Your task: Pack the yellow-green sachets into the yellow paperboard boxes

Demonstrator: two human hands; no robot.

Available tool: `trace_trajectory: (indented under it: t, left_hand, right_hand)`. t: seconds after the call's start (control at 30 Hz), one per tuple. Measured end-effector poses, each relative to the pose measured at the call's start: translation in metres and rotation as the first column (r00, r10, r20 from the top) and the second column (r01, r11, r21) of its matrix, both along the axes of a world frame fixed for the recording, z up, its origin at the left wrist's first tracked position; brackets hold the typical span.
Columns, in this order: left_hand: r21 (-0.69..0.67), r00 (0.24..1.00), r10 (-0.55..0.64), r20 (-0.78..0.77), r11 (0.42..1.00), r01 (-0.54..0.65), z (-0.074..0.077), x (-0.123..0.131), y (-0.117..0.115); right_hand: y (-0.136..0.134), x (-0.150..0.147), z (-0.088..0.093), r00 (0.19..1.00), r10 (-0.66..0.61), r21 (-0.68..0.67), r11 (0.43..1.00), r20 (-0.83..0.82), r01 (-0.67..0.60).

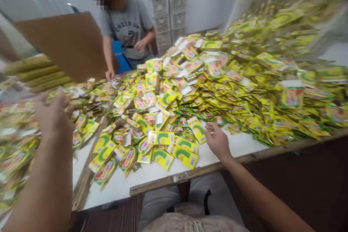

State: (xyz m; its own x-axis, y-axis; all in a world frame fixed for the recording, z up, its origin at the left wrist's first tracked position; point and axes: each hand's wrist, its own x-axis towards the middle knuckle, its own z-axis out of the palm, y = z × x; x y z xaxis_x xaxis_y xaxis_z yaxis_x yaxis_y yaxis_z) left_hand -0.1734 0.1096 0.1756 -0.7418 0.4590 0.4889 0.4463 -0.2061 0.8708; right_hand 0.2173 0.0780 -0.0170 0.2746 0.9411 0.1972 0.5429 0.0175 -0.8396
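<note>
My left hand is raised at the left, over the packets beyond the wooden divider. It is blurred, and whether anything is between its fingers cannot be made out. Near the table's front edge, my right hand has its fingers curled at the edge of a yellow and green packet. Around that packet lie several flat yellow boxes, some with white flaps. A large heap of yellow sachets spreads to the right of them.
A person in a grey shirt stands across the table. A white crate of sachets is tipped at the right back. Brown cardboard stands behind yellow bundles. A wooden divider crosses the white table.
</note>
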Motion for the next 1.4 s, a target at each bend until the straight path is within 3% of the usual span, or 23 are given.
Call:
trace_trajectory:
  t: [0.03, 0.1, 0.2, 0.27, 0.37, 0.43, 0.5, 0.63, 0.7, 0.77, 0.83, 0.97, 1.1, 1.3, 1.4]
  left_hand:
    - [-0.036, 0.981, -0.146, 0.128, 0.988, 0.152, -0.02, 0.012, 0.0]
    - [-0.103, 0.881, -0.368, 0.298, 0.905, 0.413, -0.062, 0.046, -0.01]
    - [-0.24, 0.746, -0.508, 0.431, 0.732, 0.638, -0.11, 0.103, -0.038]
    - [-0.304, 0.703, -0.521, 0.484, 0.654, 0.693, -0.13, 0.134, -0.055]
    - [-0.349, 0.623, -0.548, 0.558, 0.526, 0.776, -0.151, 0.17, -0.069]
    - [-0.318, 0.54, -0.582, 0.608, 0.444, 0.838, -0.164, 0.188, -0.072]
    - [-0.253, 0.481, -0.595, 0.644, 0.428, 0.868, -0.174, 0.2, -0.073]
    - [-0.19, 0.514, -0.482, 0.71, 0.572, 0.798, -0.181, 0.201, -0.068]
    - [-0.127, 0.467, -0.458, 0.756, 0.598, 0.791, -0.178, 0.193, -0.065]
    - [-0.074, 0.415, -0.462, 0.783, 0.594, 0.801, -0.174, 0.187, -0.063]
    - [-0.06, 0.393, -0.454, 0.799, 0.59, 0.805, -0.172, 0.184, -0.063]
    - [-0.052, 0.345, -0.475, 0.81, 0.527, 0.848, -0.171, 0.186, -0.069]
    - [-0.089, 0.344, -0.501, 0.794, 0.464, 0.881, -0.172, 0.182, -0.075]
    - [-0.107, 0.34, -0.531, 0.776, 0.421, 0.901, -0.173, 0.179, -0.08]
    - [-0.124, 0.34, -0.555, 0.76, 0.39, 0.912, -0.173, 0.182, -0.084]
  right_hand:
    - [0.006, -0.001, -0.001, 0.995, -0.022, -0.027, 0.999, 0.092, 0.024]
    - [0.016, -0.003, -0.002, 0.961, 0.0, -0.099, 0.995, 0.276, 0.028]
    - [0.023, -0.003, -0.002, 0.931, 0.069, -0.198, 0.98, 0.359, 0.004]
    - [0.021, -0.001, -0.004, 0.935, 0.053, -0.207, 0.978, 0.352, 0.023]
    - [0.005, -0.007, -0.004, 0.928, -0.003, -0.049, 0.999, 0.372, 0.023]
    - [-0.014, -0.023, 0.0, 0.919, 0.048, 0.115, 0.988, 0.392, -0.1]
    - [-0.033, -0.044, 0.007, 0.89, 0.219, 0.185, 0.932, 0.401, -0.312]
    - [-0.049, -0.061, 0.019, 0.787, 0.549, 0.194, 0.771, 0.28, -0.607]
    - [-0.039, -0.047, 0.018, 0.799, 0.567, 0.165, 0.784, 0.199, -0.598]
    - [-0.019, -0.024, 0.012, 0.862, 0.459, 0.063, 0.874, 0.216, -0.481]
    - [0.004, -0.002, 0.001, 0.835, 0.395, -0.103, 0.917, 0.383, -0.386]
    - [0.03, 0.018, -0.018, 0.626, 0.48, -0.268, 0.873, 0.614, -0.407]
    - [0.022, 0.019, -0.023, 0.609, 0.45, -0.247, 0.887, 0.653, -0.391]
    - [0.007, 0.019, -0.019, 0.44, 0.478, -0.257, 0.843, 0.76, -0.473]
    - [0.01, 0.022, -0.025, 0.433, 0.47, -0.263, 0.85, 0.769, -0.457]
